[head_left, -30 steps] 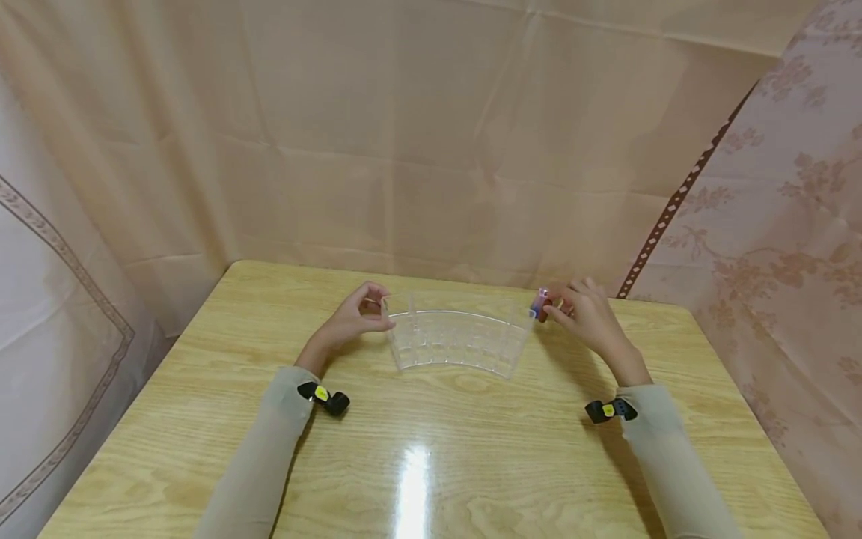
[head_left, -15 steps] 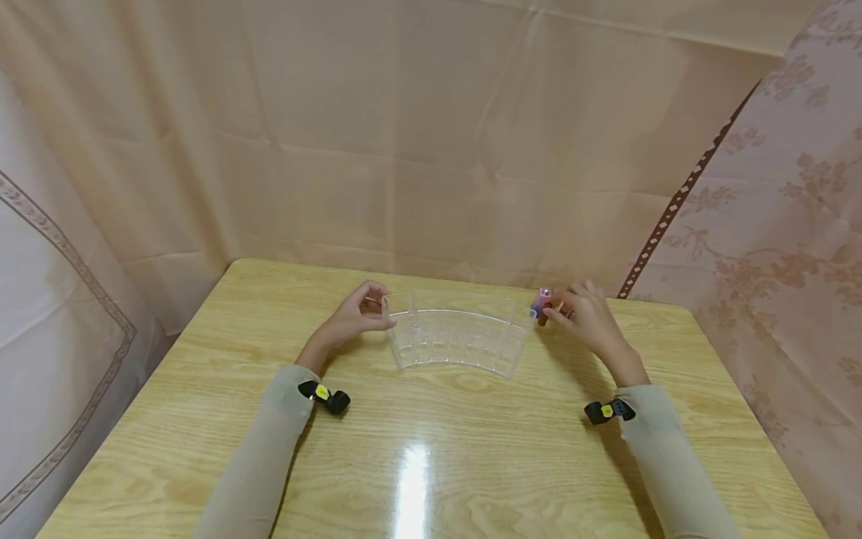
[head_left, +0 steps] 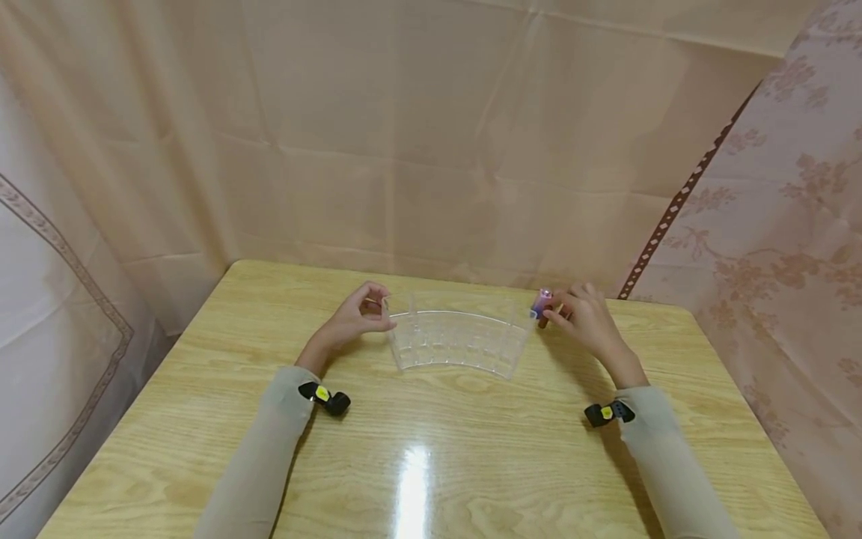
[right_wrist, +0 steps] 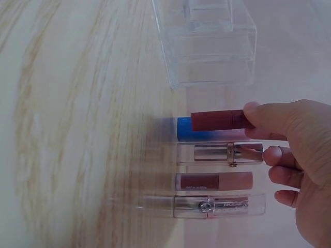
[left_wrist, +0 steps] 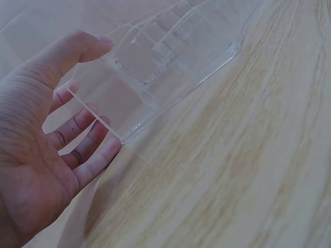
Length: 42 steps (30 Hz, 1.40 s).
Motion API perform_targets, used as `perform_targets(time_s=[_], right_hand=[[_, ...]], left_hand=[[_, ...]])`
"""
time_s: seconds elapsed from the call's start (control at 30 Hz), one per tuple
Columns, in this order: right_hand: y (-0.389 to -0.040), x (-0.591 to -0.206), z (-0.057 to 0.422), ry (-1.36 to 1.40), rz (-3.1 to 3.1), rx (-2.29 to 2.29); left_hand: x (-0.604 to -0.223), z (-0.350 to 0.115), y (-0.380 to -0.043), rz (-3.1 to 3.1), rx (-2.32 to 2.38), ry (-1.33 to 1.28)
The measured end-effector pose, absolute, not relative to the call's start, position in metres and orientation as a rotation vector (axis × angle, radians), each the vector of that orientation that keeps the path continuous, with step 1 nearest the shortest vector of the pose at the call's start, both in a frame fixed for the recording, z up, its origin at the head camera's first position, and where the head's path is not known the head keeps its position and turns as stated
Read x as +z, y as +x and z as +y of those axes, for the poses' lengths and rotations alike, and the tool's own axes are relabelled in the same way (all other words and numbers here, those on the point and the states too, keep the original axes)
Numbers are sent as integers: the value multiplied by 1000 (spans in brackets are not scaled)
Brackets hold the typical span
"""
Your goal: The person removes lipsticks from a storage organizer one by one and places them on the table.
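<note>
A clear plastic organizer (head_left: 458, 340) with stepped compartments and a curved front stands on the wooden table. My left hand (head_left: 355, 311) grips its left end, thumb on top and fingers round the side panel (left_wrist: 98, 116). To the right of the organizer, my right hand (head_left: 587, 318) pinches a dark red lipstick tube (right_wrist: 220, 120) between thumb and finger. Close behind that tube stands a blue-and-pink tube (head_left: 541, 301). In the right wrist view, a clear-cased lipstick (right_wrist: 214, 153), a brownish-pink lip gloss tube (right_wrist: 212, 181) and another clear tube (right_wrist: 222, 206) stand in a row beside it.
The table (head_left: 323, 464) has a light reflection near its front. Beige cloth (head_left: 404, 150) hangs along its back edge, with a patterned curtain (head_left: 795, 224) at the right and a pale one (head_left: 60, 314) at the left.
The dark red lipstick tube in my right hand has come down slightly and toward me, showing more of the blue-and-pink tube. My left hand and the organizer stay in place.
</note>
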State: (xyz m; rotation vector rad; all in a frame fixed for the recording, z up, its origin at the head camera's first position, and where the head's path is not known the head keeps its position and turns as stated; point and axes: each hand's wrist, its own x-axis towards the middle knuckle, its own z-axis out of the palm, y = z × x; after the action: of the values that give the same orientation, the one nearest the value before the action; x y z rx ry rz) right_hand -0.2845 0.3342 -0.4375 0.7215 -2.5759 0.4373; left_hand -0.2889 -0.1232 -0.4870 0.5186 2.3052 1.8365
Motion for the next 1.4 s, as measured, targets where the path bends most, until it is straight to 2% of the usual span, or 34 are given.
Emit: perform_targets(time_s=[1.4], right_hand=[[-284,-450,338,728,-2536,550]], left_hand=[[-484,-120,-283,2305,1848,496]])
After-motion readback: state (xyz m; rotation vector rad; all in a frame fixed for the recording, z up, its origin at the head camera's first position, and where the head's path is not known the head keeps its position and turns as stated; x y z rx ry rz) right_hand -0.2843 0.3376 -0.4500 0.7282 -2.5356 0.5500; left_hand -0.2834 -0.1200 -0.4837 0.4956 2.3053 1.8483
